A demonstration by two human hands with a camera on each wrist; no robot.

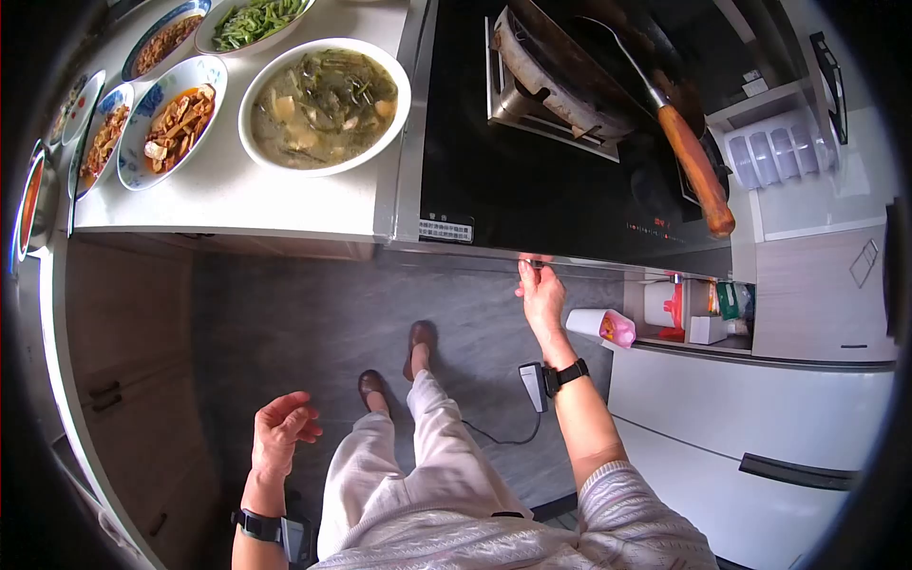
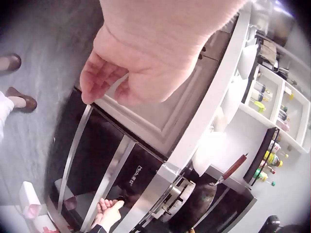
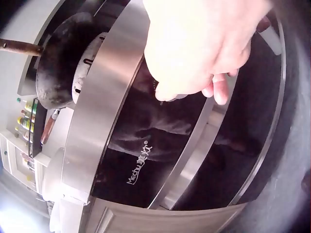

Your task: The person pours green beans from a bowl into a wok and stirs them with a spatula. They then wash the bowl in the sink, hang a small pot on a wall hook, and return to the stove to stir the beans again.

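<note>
My right hand (image 1: 543, 299) reaches to the front panel of the stove, thumb and fingers pinching a round control knob (image 2: 121, 198). In the right wrist view the fingers cover most of that knob, beside the dark glossy panel (image 3: 146, 131) with its brand lettering. Above it, a dark wok (image 3: 60, 68) sits on the burner. A utensil with a wooden handle (image 1: 695, 166) leans out of the wok over the black cooktop (image 1: 560, 204). My left hand (image 1: 282, 432) hangs over the floor with loosely curled fingers, holding nothing.
On the white counter (image 1: 313, 209) left of the stove stand a large soup bowl (image 1: 313, 172) and several dishes of food. A white bin-like container (image 1: 584, 321) juts out near an open shelf at right. White drawers (image 1: 684, 408) stand beside my right arm.
</note>
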